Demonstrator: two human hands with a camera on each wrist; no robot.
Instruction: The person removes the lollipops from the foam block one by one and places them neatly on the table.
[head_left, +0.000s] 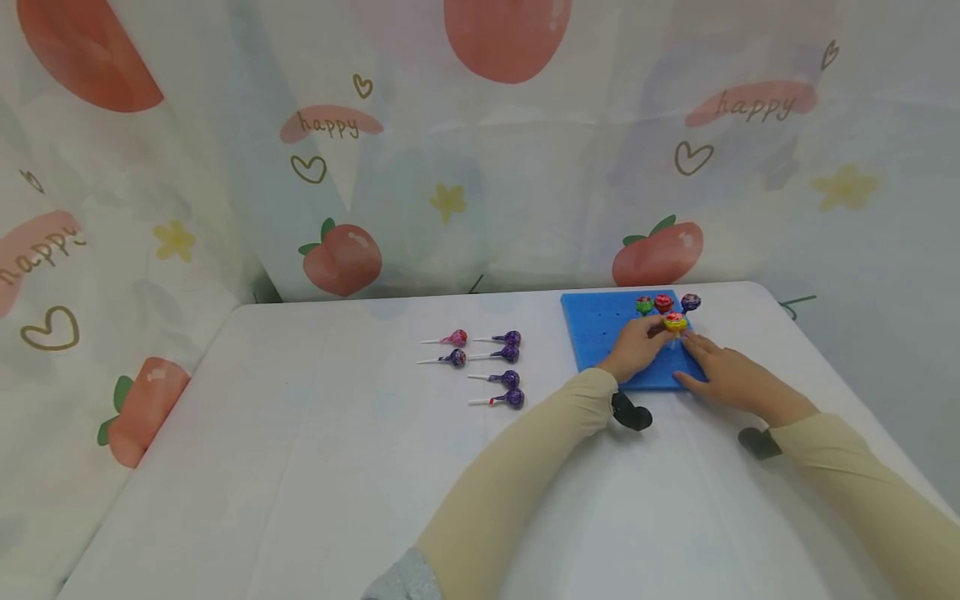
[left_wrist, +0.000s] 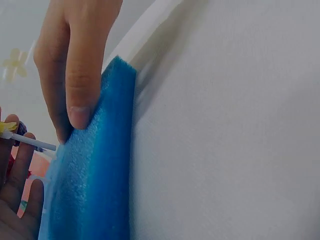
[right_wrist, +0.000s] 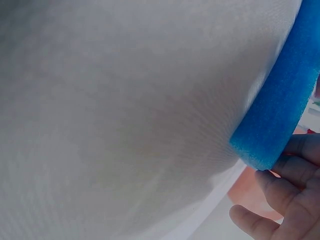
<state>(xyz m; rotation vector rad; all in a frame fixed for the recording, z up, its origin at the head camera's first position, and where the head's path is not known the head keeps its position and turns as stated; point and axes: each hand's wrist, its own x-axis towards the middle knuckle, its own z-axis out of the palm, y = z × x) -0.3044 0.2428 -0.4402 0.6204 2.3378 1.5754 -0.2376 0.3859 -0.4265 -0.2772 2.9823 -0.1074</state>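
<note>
White tabletop [head_left: 360, 483] bears blue foam [head_left: 598, 329], left fingers [head_left: 651, 326] pinching a yellow lollipop [head_left: 676, 322] above, right fingers [head_left: 701, 346] outstretched.

Sleeves [head_left: 862, 487] cut off, yellow lollipop [head_left: 676, 322] apparently too small to read

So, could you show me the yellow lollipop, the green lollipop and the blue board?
Yellow lollipop [head_left: 676, 322], head view: its wrapped candy head.
Green lollipop [head_left: 643, 306], head view: its wrapped candy head.
Blue board [head_left: 590, 323], head view: a bare part of its top.
</note>
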